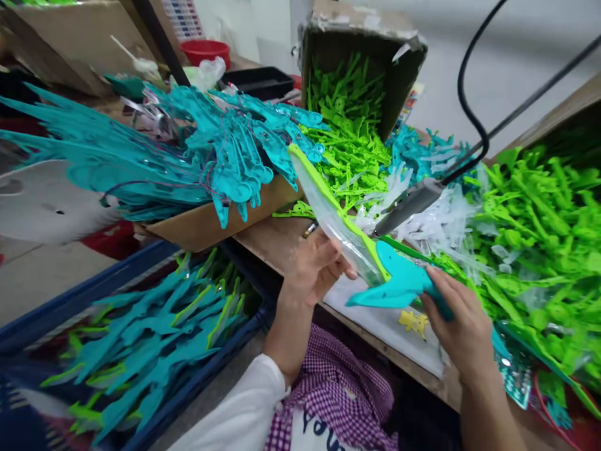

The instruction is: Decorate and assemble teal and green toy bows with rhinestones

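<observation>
Head view: left hand (313, 268) pinches toy sword (328, 207) blade, right hand (462, 326) clasps handle; best held steady below tool (408, 203).

We see the toy (357, 247) between the left hand (312, 269) and right hand (462, 329) as smooth plastic: a glossy teal grip, a clear shiny blade, a matt lime rim. The teal parts (225, 144) and green parts (539, 219) look the same moulded plastic. The box (361, 37) is rough brown cardboard with torn tape, the table (277, 241) bare wood, the tool (408, 203) dull grey metal, the garment (338, 388) checked cloth
</observation>
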The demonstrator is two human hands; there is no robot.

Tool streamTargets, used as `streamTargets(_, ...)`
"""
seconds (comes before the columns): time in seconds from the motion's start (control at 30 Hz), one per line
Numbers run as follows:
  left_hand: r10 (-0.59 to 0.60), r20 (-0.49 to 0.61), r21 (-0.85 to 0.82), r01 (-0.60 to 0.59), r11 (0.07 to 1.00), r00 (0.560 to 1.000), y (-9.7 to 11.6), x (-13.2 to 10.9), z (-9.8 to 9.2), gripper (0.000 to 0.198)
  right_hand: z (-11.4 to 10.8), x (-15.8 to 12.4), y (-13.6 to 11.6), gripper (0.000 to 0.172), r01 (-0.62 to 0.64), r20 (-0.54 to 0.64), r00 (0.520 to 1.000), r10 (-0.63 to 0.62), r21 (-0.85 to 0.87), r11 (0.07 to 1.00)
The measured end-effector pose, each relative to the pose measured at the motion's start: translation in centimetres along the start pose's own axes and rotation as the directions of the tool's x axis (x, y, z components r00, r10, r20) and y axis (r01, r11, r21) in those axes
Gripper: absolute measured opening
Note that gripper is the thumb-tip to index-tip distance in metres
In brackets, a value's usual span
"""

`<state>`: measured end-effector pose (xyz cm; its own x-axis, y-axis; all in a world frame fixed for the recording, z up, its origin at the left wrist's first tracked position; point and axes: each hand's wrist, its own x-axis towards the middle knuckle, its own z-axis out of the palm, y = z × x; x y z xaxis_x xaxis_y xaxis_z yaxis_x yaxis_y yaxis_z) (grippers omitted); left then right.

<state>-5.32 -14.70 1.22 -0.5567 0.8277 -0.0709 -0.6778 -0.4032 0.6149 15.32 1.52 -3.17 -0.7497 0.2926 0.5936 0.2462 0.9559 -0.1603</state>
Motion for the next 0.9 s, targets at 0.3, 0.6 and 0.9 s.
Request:
streamTargets(0.3,0.084,0.308,0.094,-0.118,0.988,0.948,-0.4,-1.4,1.2,0.046,-2.7,-2.0,0.6,0.05,-0.114,0.087,0.991,0.104,0.125,0.986)
streamTargets(0.6,0.064,0.322,0.226,-0.142,0.964,0.945,-1.1,-2.6,2.3,0.048,-4.5,-3.3,1.3,0.046,-0.199,0.156,0.972,0.173,0.168,0.966)
streamTargets(0.9,0.124,0.308,0.299,-0.22,0.929,0.943,-1.5,-2.7,1.3,0.042,-4.7,-2.0,1.2,0.04,-0.156,0.193,0.974,0.117,0.203,0.967)
